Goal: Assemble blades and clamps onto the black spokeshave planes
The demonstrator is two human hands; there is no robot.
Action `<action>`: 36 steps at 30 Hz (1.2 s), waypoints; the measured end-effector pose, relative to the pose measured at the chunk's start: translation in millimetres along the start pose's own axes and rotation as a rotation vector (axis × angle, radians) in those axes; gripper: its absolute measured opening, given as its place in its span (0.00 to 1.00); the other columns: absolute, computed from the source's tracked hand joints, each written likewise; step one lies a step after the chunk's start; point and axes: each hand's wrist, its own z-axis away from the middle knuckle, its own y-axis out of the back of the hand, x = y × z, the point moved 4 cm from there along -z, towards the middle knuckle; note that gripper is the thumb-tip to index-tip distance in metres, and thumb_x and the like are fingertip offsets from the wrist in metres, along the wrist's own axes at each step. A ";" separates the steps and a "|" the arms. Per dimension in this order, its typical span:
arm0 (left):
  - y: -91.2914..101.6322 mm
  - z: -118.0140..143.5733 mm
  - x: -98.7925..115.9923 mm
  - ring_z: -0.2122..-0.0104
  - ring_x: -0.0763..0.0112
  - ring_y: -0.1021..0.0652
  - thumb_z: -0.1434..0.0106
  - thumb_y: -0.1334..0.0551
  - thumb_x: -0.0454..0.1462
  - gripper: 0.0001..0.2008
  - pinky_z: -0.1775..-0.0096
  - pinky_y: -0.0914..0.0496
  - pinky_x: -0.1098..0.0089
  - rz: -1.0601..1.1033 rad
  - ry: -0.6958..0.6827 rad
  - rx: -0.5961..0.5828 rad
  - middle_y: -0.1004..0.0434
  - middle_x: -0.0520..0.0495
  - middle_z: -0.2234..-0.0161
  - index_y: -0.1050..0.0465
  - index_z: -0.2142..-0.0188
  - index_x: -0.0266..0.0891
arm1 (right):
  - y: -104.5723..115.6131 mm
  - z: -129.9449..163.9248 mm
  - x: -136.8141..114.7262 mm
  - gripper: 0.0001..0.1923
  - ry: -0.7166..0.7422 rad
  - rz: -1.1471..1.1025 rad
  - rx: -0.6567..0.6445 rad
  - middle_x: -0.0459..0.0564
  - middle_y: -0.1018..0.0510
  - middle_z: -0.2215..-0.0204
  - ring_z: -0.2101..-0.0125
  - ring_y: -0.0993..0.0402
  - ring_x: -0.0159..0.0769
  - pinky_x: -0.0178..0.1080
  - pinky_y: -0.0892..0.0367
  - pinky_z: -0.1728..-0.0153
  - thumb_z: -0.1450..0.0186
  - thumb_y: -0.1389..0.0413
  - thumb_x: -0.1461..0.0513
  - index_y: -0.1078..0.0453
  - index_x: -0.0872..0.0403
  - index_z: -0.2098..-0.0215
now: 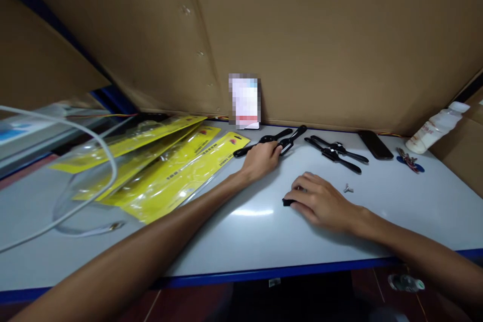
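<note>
On the desk (241,246), the left hand (262,162) curls fingers over a tool (299,134) (grip unclear), and the right hand (322,200) pinches a block (288,202), probably best held lightly.

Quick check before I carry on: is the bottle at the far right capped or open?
Capped: the white cap sits on top of the bottle, covering its mouth.

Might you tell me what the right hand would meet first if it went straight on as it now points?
The right hand would probably meet the left forearm first, though depth is unclear and it might pass beneath.
</note>
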 end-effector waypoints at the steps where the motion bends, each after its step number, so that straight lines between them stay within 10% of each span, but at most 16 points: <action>1: 1.5 1.4 0.4 0.68 0.61 0.25 0.34 0.44 0.40 0.15 0.64 0.35 0.67 0.097 0.013 -0.004 0.32 0.48 0.77 0.40 0.77 0.42 | 1.2 0.5 8.3 0.10 -0.041 -0.017 0.006 0.54 0.24 0.60 0.58 0.32 0.40 0.44 0.34 0.55 0.29 0.47 0.65 0.24 0.56 0.55; 11: -15.4 31.6 18.0 0.87 0.80 0.41 0.35 0.42 0.49 0.16 0.84 0.46 0.77 0.801 0.162 -0.223 0.41 0.59 0.81 0.38 0.70 0.40 | 11.7 16.6 64.0 0.05 -0.290 -0.019 0.007 0.53 0.24 0.60 0.60 0.26 0.42 0.43 0.32 0.60 0.34 0.42 0.65 0.27 0.53 0.59; 28: -25.0 39.2 19.7 0.88 0.81 0.45 0.35 0.41 0.51 0.17 0.87 0.51 0.78 0.715 0.133 -0.301 0.43 0.61 0.84 0.35 0.69 0.40 | 1.5 11.1 78.1 0.06 -0.505 -0.522 0.124 0.42 0.27 0.78 0.76 0.32 0.31 0.35 0.39 0.74 0.43 0.40 0.68 0.25 0.54 0.67; 36: -22.4 40.5 18.8 0.87 0.82 0.44 0.36 0.39 0.50 0.17 0.86 0.51 0.79 0.685 0.180 -0.307 0.42 0.61 0.83 0.33 0.66 0.39 | 7.1 8.7 72.4 0.13 -0.347 -0.032 0.227 0.53 0.22 0.67 0.68 0.28 0.36 0.41 0.34 0.66 0.36 0.48 0.71 0.23 0.56 0.69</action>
